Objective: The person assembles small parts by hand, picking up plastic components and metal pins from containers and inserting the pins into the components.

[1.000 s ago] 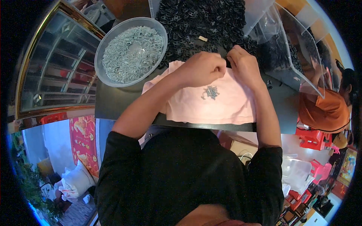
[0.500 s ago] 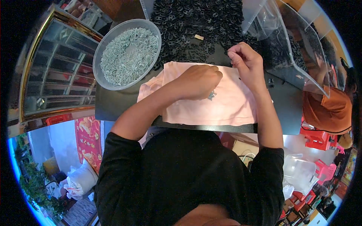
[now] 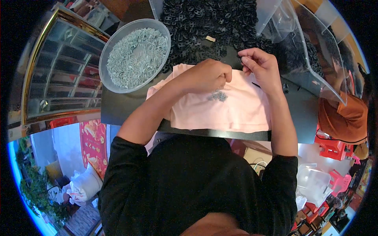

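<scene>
A pale pink cloth (image 3: 236,114) lies across the front of the black table. On it is a small heap of silver screws (image 3: 217,96). Just beyond the heap my left hand (image 3: 210,74) is closed over the cloth, fingertips bent down and mostly hidden. To its right my right hand (image 3: 262,67) hovers at the cloth's far edge, thumb and forefinger pinched; anything between them blends into the dark background. A short black piece (image 3: 256,85) shows beside my right wrist. Past both hands spreads a large mass of small black two-holed plastic parts (image 3: 208,19).
A round translucent bowl (image 3: 167,51) of similar screws stands at the left. A beige scrap (image 3: 210,38) lies among the black parts. At the right leans a clear plastic bin (image 3: 305,51). Someone in an orange-brown top (image 3: 342,118) sits beyond it.
My left hand has drawn away from me, off the screw heap, which shows more fully now. My right hand remains pinched in nearly the same place.
</scene>
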{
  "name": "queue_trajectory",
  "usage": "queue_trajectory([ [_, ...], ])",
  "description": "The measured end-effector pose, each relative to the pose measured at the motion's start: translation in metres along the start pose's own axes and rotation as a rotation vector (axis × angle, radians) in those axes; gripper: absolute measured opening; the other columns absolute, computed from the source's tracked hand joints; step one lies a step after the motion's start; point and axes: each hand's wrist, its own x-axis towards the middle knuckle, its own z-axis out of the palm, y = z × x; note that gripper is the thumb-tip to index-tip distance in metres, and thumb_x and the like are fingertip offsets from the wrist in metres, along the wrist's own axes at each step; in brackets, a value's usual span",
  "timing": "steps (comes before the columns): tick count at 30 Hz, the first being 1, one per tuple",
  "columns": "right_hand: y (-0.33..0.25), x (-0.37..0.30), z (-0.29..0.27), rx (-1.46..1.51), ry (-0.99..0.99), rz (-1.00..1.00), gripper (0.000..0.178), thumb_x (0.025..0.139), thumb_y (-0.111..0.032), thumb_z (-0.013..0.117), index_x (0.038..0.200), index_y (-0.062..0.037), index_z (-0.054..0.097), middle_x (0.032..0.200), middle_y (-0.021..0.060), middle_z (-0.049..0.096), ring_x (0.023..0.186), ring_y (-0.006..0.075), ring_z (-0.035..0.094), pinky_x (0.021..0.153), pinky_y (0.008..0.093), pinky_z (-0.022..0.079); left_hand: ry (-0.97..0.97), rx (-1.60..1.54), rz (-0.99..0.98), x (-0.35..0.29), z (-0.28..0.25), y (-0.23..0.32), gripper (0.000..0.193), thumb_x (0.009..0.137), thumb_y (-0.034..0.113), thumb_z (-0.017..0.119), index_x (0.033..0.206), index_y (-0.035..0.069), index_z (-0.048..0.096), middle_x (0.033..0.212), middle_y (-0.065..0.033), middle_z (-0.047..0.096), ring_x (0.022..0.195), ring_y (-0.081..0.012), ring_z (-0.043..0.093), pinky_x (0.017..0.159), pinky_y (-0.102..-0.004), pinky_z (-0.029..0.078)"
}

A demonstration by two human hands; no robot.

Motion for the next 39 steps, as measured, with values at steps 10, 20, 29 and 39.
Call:
queue_trajectory([
  [10, -0.001, -0.001, 0.005, 0.049, -0.09, 0.048, 0.014, 0.081, 0.0, 0.056, 0.094, 0.0029, 0.059, 0.07, 0.0001, 0.055, 0.059, 0.0064, 0.053, 0.052, 0.0191, 0.044, -0.038, 0.31, 0.049, -0.004, 0.001, 0.003, 0.009, 0.064, 0.008, 0.059, 0.069, 0.003, 0.052, 0.07, -0.0117, 0.052, 0.068, -0.0286, 0.055, 0.06, -0.0383, 0.042],
  [20, 0.0, -0.001, 0.007, 0.018, -0.086, 0.06, 0.006, 0.082, 0.001, 0.054, 0.087, 0.0017, 0.057, 0.067, 0.003, 0.056, 0.057, 0.0077, 0.053, 0.051, 0.0199, 0.044, 0.041, 0.503, 0.176, -0.006, 0.01, 0.007, 0.009, 0.064, 0.009, 0.058, 0.065, 0.005, 0.05, 0.069, -0.0105, 0.05, 0.068, -0.0305, 0.054, 0.058, -0.0403, 0.041],
  [29, -0.005, -0.004, 0.009, 0.037, -0.084, 0.103, 0.007, 0.081, 0.002, 0.054, 0.088, 0.0017, 0.057, 0.069, 0.0058, 0.059, 0.059, 0.01, 0.056, 0.053, 0.0207, 0.045, -0.034, -0.082, 0.037, 0.001, -0.011, -0.008, 0.008, 0.07, 0.008, 0.061, 0.075, 0.002, 0.057, 0.068, -0.0042, 0.058, 0.057, -0.0092, 0.051, 0.05, -0.0262, 0.042],
  [39, -0.009, -0.005, 0.013, 0.111, -0.107, 0.091, 0.014, 0.08, 0.004, 0.053, 0.093, 0.0036, 0.059, 0.071, 0.006, 0.058, 0.06, 0.0106, 0.055, 0.054, 0.0212, 0.046, 0.113, -0.452, -0.123, 0.007, -0.011, -0.013, 0.008, 0.079, 0.006, 0.055, 0.085, 0.001, 0.056, 0.072, -0.005, 0.059, 0.059, -0.008, 0.052, 0.05, -0.021, 0.042],
])
